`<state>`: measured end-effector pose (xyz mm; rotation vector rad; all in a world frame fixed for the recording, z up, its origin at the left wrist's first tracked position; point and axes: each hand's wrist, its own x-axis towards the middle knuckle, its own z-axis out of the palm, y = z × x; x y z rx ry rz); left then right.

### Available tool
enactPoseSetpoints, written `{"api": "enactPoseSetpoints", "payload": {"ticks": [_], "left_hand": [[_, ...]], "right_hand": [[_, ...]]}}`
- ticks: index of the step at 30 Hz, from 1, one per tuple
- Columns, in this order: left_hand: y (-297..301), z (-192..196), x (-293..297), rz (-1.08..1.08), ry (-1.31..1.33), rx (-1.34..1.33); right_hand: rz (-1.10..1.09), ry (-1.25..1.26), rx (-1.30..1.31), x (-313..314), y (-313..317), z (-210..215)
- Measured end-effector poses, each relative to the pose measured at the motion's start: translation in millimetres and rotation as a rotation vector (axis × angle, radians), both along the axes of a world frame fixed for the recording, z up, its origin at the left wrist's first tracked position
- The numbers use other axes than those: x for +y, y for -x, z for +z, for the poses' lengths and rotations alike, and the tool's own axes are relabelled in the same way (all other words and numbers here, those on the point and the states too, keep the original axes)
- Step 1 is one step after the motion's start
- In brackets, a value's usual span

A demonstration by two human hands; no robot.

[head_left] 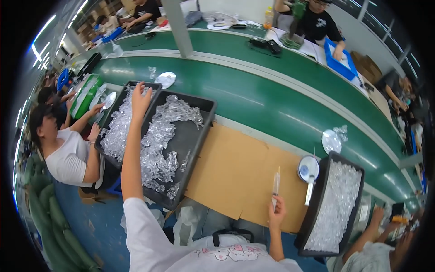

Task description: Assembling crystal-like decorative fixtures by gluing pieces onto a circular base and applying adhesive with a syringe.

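Observation:
My left hand (141,99) is stretched out over the far end of two black bins. Its fingers look apart, and I see nothing held in them. Below it, the left black bin (118,92) is heaped with small clear plastic pieces (118,129). The bin beside it (195,136) is partly filled with similar clear pieces (159,145). My right hand (277,213) is closed around a clear syringe (276,185), held upright with its thin yellowish tip up, over a brown cardboard sheet (240,167).
At right, a small bowl (302,168) and another syringe (310,192) sit by a black bin (358,199) of clear pieces. Discs (166,80) (331,141) lie on the green conveyor belt (253,97). A person (68,149) works close at left; others sit beyond the belt and at right.

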<state>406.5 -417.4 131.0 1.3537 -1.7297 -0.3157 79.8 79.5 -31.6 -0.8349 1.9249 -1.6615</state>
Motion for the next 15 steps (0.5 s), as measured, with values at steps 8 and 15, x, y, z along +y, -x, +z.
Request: {"api": "enactPoseSetpoints", "payload": {"ticks": [8, 15], "left_hand": [[-3, -9, -104, 0.309, 0.01, -0.47], [3, -57, -183, 0.354, -0.321, -0.582]], "right_hand": [[-0.047, -0.063, -0.021, 5, 0, -8], [-0.045, -0.083, 0.258, 0, -2, 6]]}}
